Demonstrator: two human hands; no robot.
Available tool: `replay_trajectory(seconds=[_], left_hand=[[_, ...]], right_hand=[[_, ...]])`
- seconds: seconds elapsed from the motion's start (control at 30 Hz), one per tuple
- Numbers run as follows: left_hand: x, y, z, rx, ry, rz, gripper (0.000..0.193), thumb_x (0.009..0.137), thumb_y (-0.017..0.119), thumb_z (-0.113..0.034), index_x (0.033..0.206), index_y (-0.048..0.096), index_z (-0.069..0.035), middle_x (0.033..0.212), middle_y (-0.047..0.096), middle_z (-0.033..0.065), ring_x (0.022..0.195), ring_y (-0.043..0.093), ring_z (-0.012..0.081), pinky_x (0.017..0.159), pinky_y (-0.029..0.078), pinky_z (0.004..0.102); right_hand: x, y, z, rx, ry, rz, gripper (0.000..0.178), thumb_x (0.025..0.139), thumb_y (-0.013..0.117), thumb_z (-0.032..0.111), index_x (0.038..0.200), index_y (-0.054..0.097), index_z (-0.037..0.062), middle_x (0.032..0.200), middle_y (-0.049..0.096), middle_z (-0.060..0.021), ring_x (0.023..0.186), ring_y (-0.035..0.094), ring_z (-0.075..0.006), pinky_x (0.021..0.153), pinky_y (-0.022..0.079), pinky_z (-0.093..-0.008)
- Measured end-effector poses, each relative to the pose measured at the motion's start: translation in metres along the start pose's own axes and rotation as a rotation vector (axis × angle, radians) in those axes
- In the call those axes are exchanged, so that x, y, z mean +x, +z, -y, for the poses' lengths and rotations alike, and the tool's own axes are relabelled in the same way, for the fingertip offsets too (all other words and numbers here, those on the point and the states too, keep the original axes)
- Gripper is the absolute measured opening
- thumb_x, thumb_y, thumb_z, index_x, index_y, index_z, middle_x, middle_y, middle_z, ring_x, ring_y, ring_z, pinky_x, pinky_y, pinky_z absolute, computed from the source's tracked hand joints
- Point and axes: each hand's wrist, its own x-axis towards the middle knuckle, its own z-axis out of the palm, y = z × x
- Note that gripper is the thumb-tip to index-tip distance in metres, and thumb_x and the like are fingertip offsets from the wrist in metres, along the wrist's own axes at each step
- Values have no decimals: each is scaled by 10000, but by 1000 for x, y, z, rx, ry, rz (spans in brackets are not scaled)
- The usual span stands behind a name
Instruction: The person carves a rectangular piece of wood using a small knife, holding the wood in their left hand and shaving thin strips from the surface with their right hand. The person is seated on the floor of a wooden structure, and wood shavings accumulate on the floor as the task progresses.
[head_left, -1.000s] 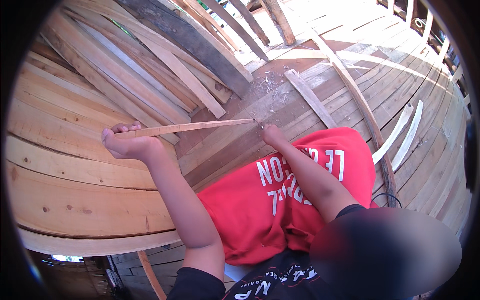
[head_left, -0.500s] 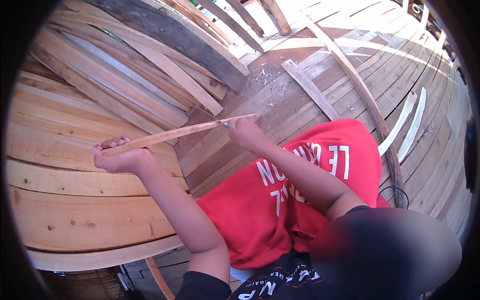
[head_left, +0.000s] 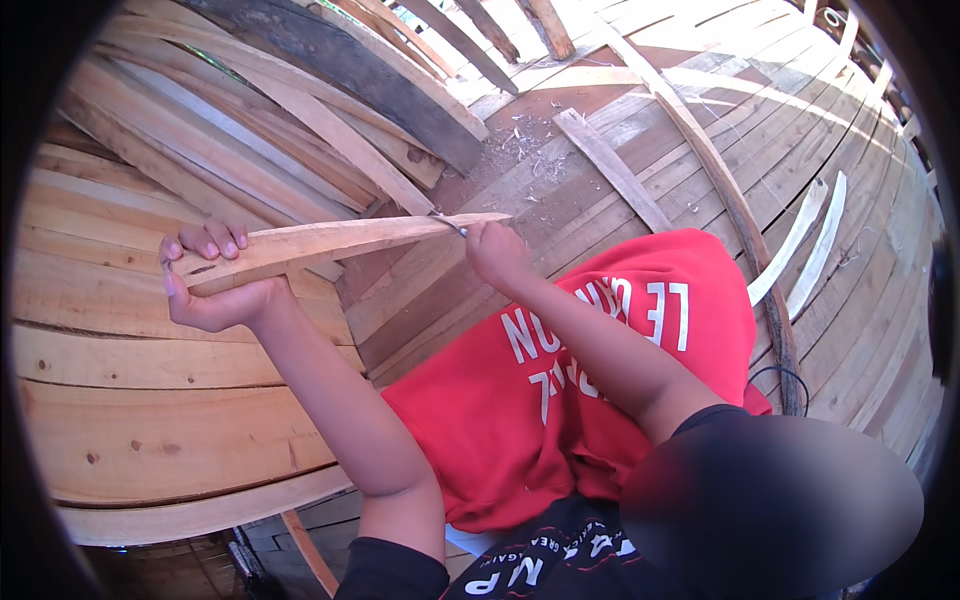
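Note:
A long pale strip of wood (head_left: pixel 335 237) slants across in front of me, thick at the left and tapering to a thin tip at the right. My left hand (head_left: pixel 222 296) is closed round its thick end, fingers over the top edge and thumb at the butt. Near the thin tip, my right hand (head_left: pixel 497 256) grips a knife (head_left: pixel 452 228), its handle hidden in the fist. The thin metal blade lies against the strip, pointing up and left, partly lost against the boards behind.
Several long boards (head_left: pixel 280 115) lean together at the upper left beside a dark beam (head_left: pixel 370 75). Wood shavings (head_left: pixel 530 150) litter the floor. A short plank (head_left: pixel 612 168) and a curved timber (head_left: pixel 705 150) lie beyond the red garment (head_left: pixel 590 370) on my lap. Two pale strips (head_left: pixel 820 250) lie at right.
The wood strip has turned and now shows a broader face. My left hand has shifted left, its fingers now over the top edge. My right hand has moved slightly right with the knife.

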Motion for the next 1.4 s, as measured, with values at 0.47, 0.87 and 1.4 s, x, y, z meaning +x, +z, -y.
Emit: replay_trajectory(seconds=[0.47,0.87,1.4], left_hand=[[2,21,1,66,-1,-34,246,812,497,-402,832,489,-158,616,415,-10,512,414,113,484,354,267],[10,-16,2,332,44,-469,256,826,493,-392,808,413,-149,647,387,4,526,359,128,478,328,276],[1,-23,2,275,55,-518,273,837,511,-402,837,427,-141,639,378,4,538,359,124,462,322,274]], right_hand=[[26,32,-52,133,79,-63,641,1013,275,398,803,650,-78,827,613,-356,836,600,-529,824,463,-567],[-11,30,-7,69,-248,134,637,1017,315,439,759,664,-27,777,632,-302,766,616,-491,737,481,-547],[26,41,-37,2,-98,9,575,1009,350,387,892,673,-74,855,659,-301,901,638,-474,822,503,-517]])
